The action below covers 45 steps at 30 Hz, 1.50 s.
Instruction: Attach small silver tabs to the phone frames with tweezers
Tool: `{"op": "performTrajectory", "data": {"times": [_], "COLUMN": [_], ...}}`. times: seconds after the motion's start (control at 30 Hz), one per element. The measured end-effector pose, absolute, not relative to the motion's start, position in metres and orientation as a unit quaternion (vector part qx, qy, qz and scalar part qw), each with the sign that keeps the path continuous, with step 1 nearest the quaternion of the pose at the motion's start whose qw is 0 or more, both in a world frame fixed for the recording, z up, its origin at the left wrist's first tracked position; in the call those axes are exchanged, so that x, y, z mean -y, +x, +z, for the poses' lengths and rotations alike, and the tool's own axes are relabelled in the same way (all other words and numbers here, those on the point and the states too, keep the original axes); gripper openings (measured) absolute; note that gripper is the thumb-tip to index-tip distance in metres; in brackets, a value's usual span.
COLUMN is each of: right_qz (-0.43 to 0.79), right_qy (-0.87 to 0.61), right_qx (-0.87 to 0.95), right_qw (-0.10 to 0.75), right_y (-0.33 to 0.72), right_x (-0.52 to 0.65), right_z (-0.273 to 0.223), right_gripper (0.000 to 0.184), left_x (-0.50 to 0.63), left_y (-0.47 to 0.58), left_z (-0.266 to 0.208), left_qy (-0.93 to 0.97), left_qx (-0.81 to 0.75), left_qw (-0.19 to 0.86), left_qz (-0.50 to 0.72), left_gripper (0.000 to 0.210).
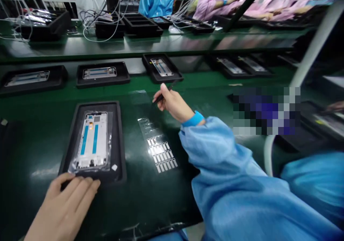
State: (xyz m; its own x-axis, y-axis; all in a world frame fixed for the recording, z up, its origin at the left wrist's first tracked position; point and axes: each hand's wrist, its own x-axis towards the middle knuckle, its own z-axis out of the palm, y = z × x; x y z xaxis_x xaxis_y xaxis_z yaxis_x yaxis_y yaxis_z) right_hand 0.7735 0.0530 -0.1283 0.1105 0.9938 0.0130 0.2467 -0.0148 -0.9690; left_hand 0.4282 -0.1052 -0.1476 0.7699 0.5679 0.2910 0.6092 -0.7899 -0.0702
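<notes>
My left hand [67, 205] grips the near edge of a black foam tray [122, 144], thumb and fingers at its lower-left corner. Inside the tray lies a silver phone frame [101, 137] with two blue strips, on clear film; a small white piece [114, 167] sits beside its lower right corner. My right hand [172, 103], in a blue sleeve and wristband, pinches slim black tweezers [158, 99] above the green table. Nearer me, a clear sheet [146, 125] carries rows of small silver stickers [162, 156]. The tweezers' tips are too dark to make out.
Along the back, several black trays [125, 76] hold phone frames. A raised shelf [107, 47] behind carries trays and loose cables. A pale curved tube [303, 70] rises at the right, near a co-worker's blue sleeve [317, 187]. Other people sit across the line.
</notes>
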Motion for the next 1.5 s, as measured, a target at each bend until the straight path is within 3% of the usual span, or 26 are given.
{"op": "performTrajectory", "data": {"times": [0.17, 0.33, 0.47, 0.63, 0.87, 1.03, 1.3, 1.5], "right_qz": [0.507, 0.46, 0.438, 0.437, 0.548, 0.586, 0.633, 0.652], "right_qy": [-0.579, -0.628, -0.638, -0.639, -0.578, -0.497, -0.422, -0.403], "right_qx": [0.431, 0.409, 0.445, 0.459, 0.358, 0.33, 0.37, 0.434], "right_qw": [0.471, 0.476, 0.451, 0.436, 0.487, 0.548, 0.532, 0.474], "right_y": [0.771, 0.764, 0.764, 0.761, 0.762, 0.758, 0.697, 0.677], "right_x": [0.027, 0.055, 0.055, 0.054, 0.054, 0.054, 0.052, 0.047], "right_z": [-0.141, -0.158, -0.166, -0.165, -0.153, -0.135, -0.118, -0.113], "right_gripper": [0.034, 0.033, 0.031, 0.03, 0.027, 0.02, 0.023, 0.021], "left_x": [0.126, 0.13, 0.106, 0.074, 0.072, 0.069, 0.057, 0.055], "left_y": [0.451, 0.482, 0.514, 0.553, 0.561, 0.558, 0.526, 0.501], "left_z": [-0.156, -0.15, -0.135, -0.151, -0.17, -0.164, -0.135, -0.131], "left_qy": [-0.976, -0.966, -0.967, -0.975, -0.967, -0.957, -0.685, -0.67], "left_qx": [0.176, 0.186, 0.178, 0.14, 0.161, 0.152, 0.418, 0.44], "left_qw": [0.005, -0.056, -0.094, -0.093, -0.147, -0.169, -0.502, -0.54], "left_qz": [-0.126, -0.172, -0.156, -0.148, -0.129, -0.179, -0.323, -0.256], "left_gripper": [0.029, 0.039, 0.029, 0.05, 0.037, 0.032, 0.022, 0.03]}}
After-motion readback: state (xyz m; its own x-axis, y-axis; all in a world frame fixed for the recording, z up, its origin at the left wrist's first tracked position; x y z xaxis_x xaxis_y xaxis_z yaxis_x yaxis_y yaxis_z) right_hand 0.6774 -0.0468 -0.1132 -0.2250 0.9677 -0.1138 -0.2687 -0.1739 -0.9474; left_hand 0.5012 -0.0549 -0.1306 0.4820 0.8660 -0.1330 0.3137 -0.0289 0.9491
